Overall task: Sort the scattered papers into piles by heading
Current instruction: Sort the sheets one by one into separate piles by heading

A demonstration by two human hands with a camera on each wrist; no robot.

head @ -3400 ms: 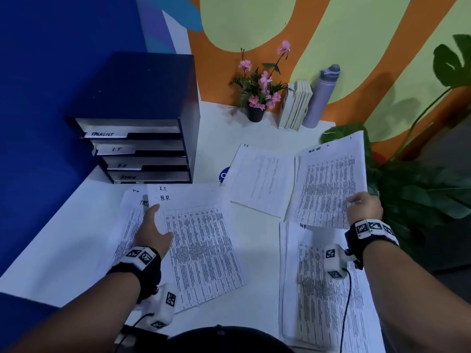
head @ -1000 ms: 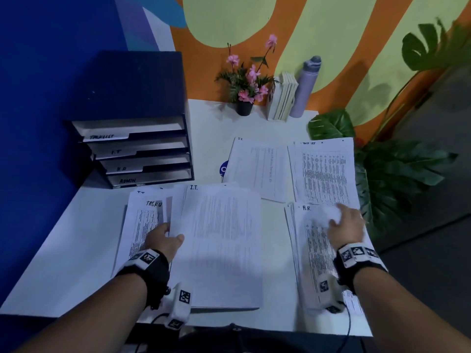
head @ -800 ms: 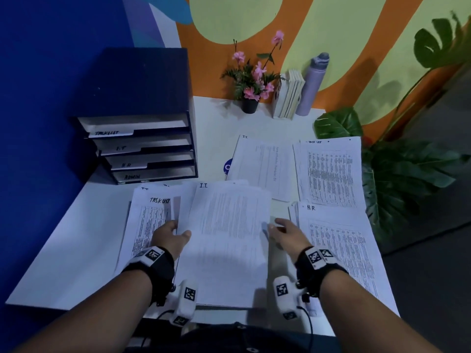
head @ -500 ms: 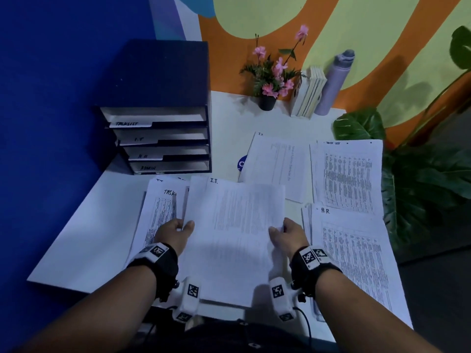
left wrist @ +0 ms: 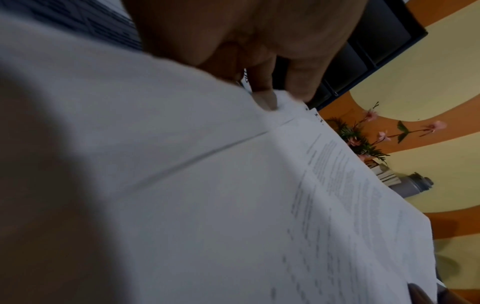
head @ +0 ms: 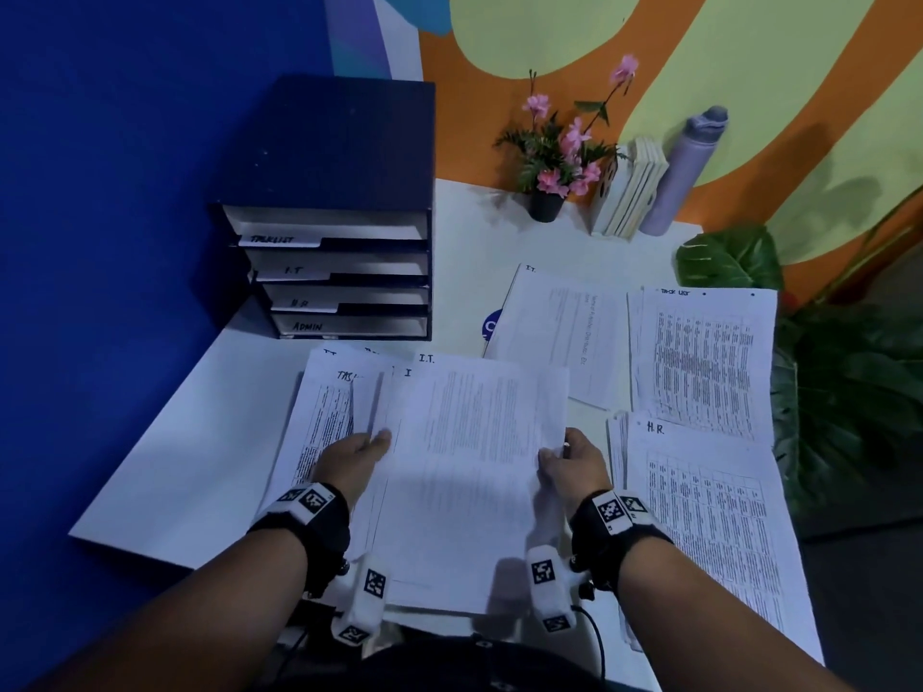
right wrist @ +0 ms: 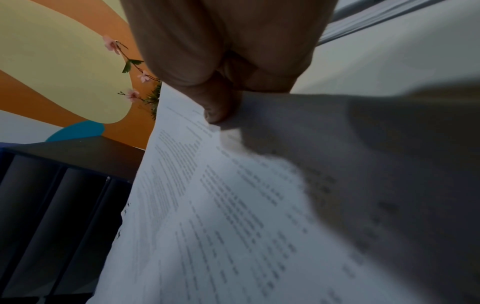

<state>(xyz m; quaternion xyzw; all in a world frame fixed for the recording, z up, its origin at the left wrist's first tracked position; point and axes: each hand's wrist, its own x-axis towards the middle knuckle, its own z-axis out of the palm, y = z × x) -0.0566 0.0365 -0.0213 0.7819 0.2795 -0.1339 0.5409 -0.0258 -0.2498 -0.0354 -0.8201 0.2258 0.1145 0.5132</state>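
Observation:
I hold a printed sheet (head: 474,472) over the near middle of the white table (head: 190,452). My left hand (head: 359,454) pinches its left edge and my right hand (head: 567,454) pinches its right edge; in the right wrist view my thumb presses on top of the sheet (right wrist: 233,205). Under it lie papers headed I.T. (head: 427,359). A Task List paper (head: 319,417) lies just left of my left hand. On the right sit an H.R. pile (head: 709,511), a Task List pile (head: 704,357) and an I.T. pile (head: 564,327).
A dark blue drawer unit (head: 339,207) with labelled trays stands at the back left. A flower pot (head: 547,202), books (head: 627,189) and a grey bottle (head: 687,167) line the back wall. A large green plant (head: 844,377) crowds the table's right edge.
My right hand left the H.R. pile, came across to the middle and took the sheet's right edge. Both hands now hold the sheet slightly lifted.

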